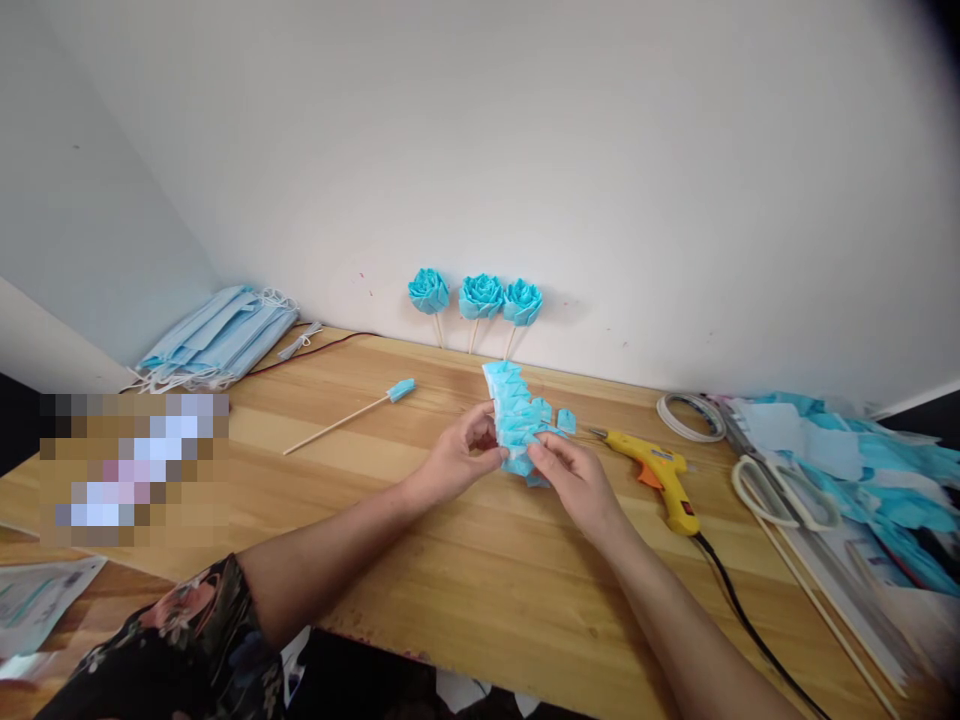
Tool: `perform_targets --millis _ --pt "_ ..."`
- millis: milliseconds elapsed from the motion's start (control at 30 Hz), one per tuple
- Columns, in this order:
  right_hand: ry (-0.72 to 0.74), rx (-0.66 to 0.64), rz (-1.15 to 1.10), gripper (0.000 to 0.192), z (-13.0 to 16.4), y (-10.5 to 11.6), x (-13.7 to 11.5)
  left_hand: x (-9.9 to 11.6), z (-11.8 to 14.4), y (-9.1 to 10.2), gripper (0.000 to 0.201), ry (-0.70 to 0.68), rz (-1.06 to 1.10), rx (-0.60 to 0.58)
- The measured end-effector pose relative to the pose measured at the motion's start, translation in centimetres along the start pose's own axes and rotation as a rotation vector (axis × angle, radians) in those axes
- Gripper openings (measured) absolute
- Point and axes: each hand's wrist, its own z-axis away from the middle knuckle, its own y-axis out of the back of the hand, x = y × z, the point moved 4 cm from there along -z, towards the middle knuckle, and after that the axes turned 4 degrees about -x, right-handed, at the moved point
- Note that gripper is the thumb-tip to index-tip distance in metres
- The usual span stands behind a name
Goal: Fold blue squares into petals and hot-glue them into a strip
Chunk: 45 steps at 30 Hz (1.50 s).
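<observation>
I watched my left hand [459, 455] and right hand [574, 478] pinch a folded blue petal strip [517, 415] between closed fingertips, unrolled. Beyond the fingers, three finished roses [480, 297] leaned on the wall; a tipped skewer [346, 415] lay left, the glue gun [660, 478] right.

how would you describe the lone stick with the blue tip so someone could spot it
Start at the wooden table, left of the left hand. The stick lies flat there alone. Unlike the three roses propped against the wall, its tip is a small flat blue piece.
</observation>
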Motion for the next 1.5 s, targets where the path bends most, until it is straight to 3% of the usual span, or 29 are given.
perform_targets --millis 433,767,900,1200,1500 --pt "0.057 0.056 0.282 0.031 0.1 -0.1 -0.7 -0.1 0.1 -0.1 0.054 0.029 0.007 -0.009" --pt "-0.027 0.117 -0.047 0.041 -0.1 0.5 0.0 -0.3 -0.1 0.2 0.057 0.039 0.161 -0.001" --pt "-0.027 0.065 -0.022 0.03 0.0 0.3 -0.4 -0.2 0.1 0.3 0.057 0.061 0.111 0.012" --pt "0.03 0.056 0.199 0.033 0.2 0.0 -1.1 0.4 0.1 0.1 0.05 0.051 0.117 0.017" --pt "-0.004 0.098 -0.041 0.044 0.1 0.3 -0.4 0.2 -0.1 0.1 0.05 0.02 0.142 0.005"
